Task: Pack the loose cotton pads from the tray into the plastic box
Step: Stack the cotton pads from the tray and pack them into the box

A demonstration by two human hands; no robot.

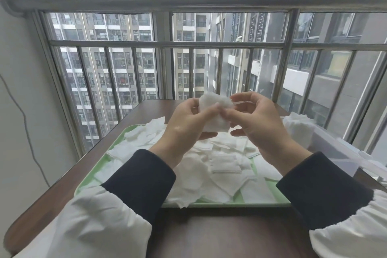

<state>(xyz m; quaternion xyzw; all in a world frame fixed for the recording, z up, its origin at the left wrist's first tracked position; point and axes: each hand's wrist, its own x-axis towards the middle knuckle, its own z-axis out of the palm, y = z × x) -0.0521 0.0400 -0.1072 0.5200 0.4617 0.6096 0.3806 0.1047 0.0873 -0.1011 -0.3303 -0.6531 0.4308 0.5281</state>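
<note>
Both hands are up over the tray (100, 166); my left hand (186, 125) grips a small stack (215, 115) of pads, thumb laid across its front; my right hand (259, 125) pinches the stack's right edge between thumb and forefinger, the other fingers loosely curled below; so both are grasping the one stack, held in the air above the heap. I read this as the squaring-up step: a handful gathered, its edges being evened before it goes in; how many pads it holds I cannot tell. The loose pads (209, 174) lie thick and jumbled over most of the tray, so I judge the job far from done. The box (326, 151) stands on the worktop (209, 236) just right of the tray; its top looks open, and white pads show at its far end. Next move, as I see it: carry the stack right, over the tray rim, and lay it flat in the box; that calls for a firm pinch so the soft sheets do not fan out or slip, and a free spot beside those inside.
</note>
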